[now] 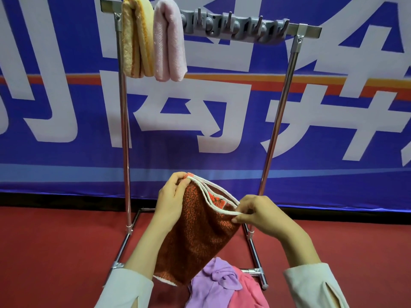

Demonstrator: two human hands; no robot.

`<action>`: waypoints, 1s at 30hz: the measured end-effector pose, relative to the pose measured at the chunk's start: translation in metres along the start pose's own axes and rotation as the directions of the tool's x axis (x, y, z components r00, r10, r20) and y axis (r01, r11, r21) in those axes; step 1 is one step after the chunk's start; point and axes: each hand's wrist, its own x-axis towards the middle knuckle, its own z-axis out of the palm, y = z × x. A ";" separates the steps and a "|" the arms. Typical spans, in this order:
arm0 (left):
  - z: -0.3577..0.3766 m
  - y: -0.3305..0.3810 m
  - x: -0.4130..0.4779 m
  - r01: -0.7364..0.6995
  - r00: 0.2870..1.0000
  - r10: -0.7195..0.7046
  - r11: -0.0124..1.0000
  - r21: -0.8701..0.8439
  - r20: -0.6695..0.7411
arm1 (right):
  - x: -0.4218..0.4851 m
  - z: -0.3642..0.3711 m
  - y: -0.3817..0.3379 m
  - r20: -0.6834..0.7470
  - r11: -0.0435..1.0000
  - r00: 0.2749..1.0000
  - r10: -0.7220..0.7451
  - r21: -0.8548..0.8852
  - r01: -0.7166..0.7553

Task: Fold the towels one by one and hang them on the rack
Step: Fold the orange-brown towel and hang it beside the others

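Fingers of your left hand (pixel 171 196) pinch the far top corner of the rust-orange towel (pixel 200 236). Fingers of your right hand (pixel 260 216) pinch its white corded edge at the near corner. Both hands are gripping.

The towel hangs doubled between them, layered top edges gaping. Its long axis drops toward you, with the bottom end near your left sleeve. The weave is coarse, nubbly and thick.

The rack (pixel 307 30) top bar is up and ahead of the hands, well apart. Bare bar lies to the right, so I'd judge the right hand nearer to it. A grey hook strip (pixel 233 25) covers much of it.

A fluffy yellow towel (pixel 136 38) and a pale pink towel (pixel 169 41) are draped side by side at the bar's left end. A lilac towel (pixel 213 283) and a hot-pink towel (pixel 246 290) lie crumpled on the red tabletop (pixel 55 252) below.
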 end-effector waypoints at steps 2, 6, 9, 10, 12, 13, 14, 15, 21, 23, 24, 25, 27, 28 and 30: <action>0.002 0.001 -0.001 -0.002 1.000 0.002 1.000 -0.011 0.008 | 0.002 0.002 -0.002 -0.032 1.000 0.999 -0.023 0.002 0.023; 0.003 0.002 0.000 0.012 1.000 -0.012 0.999 -0.030 -0.005 | 0.005 0.005 -0.002 -0.139 1.000 0.990 -0.012 0.018 0.014; 0.000 0.001 0.002 0.032 0.997 -0.035 0.999 -0.043 -0.066 | 0.004 0.002 0.004 -0.217 0.998 0.976 0.010 0.069 0.005; -0.002 0.002 0.002 0.043 0.996 -0.046 0.998 -0.037 -0.076 | 0.002 -0.001 0.006 -0.222 0.994 0.975 0.022 0.108 0.003; -0.003 -0.001 0.003 0.068 0.995 -0.070 0.997 -0.028 -0.070 | -0.004 -0.007 0.006 -0.200 0.982 0.979 0.039 0.188 -0.001; -0.002 -0.003 0.004 0.082 0.995 -0.083 0.996 -0.026 -0.063 | -0.007 -0.009 0.005 -0.200 0.977 0.979 0.040 0.213 0.004; -0.001 -0.005 0.004 0.096 0.994 -0.097 0.995 -0.027 -0.057 | -0.008 -0.010 0.004 -0.212 0.974 0.976 0.041 0.228 0.008; 0.001 -0.006 0.004 0.107 0.992 -0.109 0.994 -0.034 -0.056 | -0.010 -0.012 0.003 -0.225 0.972 0.973 0.047 0.235 0.008; 0.003 -0.002 0.002 0.111 0.992 -0.112 0.993 -0.034 -0.049 | -0.004 -0.012 0.010 -0.233 0.997 0.970 0.074 0.025 -0.070; 0.002 0.000 0.002 0.085 0.996 -0.086 0.996 -0.006 -0.040 | -0.003 -0.011 0.010 -0.193 0.999 0.981 0.030 -0.009 -0.032; 0.001 0.001 0.002 0.073 0.997 -0.073 0.997 0.001 -0.038 | -0.003 -0.009 0.009 -0.168 1.000 0.986 0.003 -0.018 -0.006; 0.001 0.002 0.001 0.066 0.997 -0.066 0.998 0.004 -0.039 | -0.003 -0.008 0.007 -0.144 0.999 0.989 -0.023 -0.025 0.020; 0.001 0.005 0.001 0.062 0.997 -0.062 0.998 0.008 -0.044 | -0.003 -0.006 0.005 -0.103 0.998 0.993 -0.053 -0.026 0.050; 0.001 0.006 0.000 0.060 0.997 -0.059 0.998 0.013 -0.050 | -0.003 -0.006 0.004 -0.093 0.998 0.994 -0.057 -0.016 0.056; 0.001 0.007 0.001 0.063 0.996 -0.061 0.998 0.022 -0.068 | -0.003 -0.006 0.003 -0.105 0.998 0.993 -0.060 0.016 0.062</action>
